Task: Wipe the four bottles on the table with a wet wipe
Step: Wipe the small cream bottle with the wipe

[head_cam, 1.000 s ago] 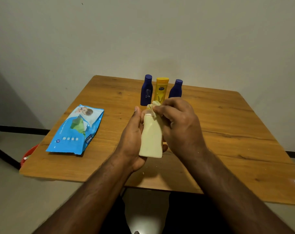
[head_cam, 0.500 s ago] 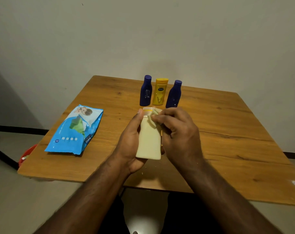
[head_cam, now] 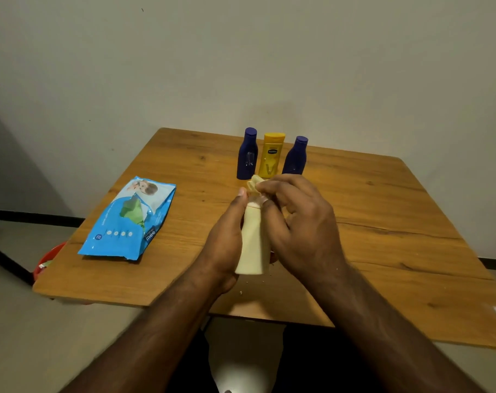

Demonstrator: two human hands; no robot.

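Note:
My left hand [head_cam: 227,239] grips a cream bottle [head_cam: 252,245] held tilted just above the wooden table [head_cam: 383,236]. My right hand [head_cam: 300,222] pinches a bunched wet wipe [head_cam: 254,183] against the bottle's cap end and covers the bottle's right side. Behind them, three bottles stand upright in a row near the table's far edge: a dark blue bottle [head_cam: 247,154] on the left, a yellow bottle [head_cam: 271,154] in the middle and a second dark blue bottle [head_cam: 295,157] on the right.
A blue pack of wet wipes [head_cam: 130,219] lies flat on the table's left part. A red object [head_cam: 46,260] shows on the floor past the table's left edge. A plain wall stands close behind the table.
Both hands and the cream bottle have shifted slightly, and my right hand's fingers have moved the wipe around the cap end. The three standing bottles have not moved.

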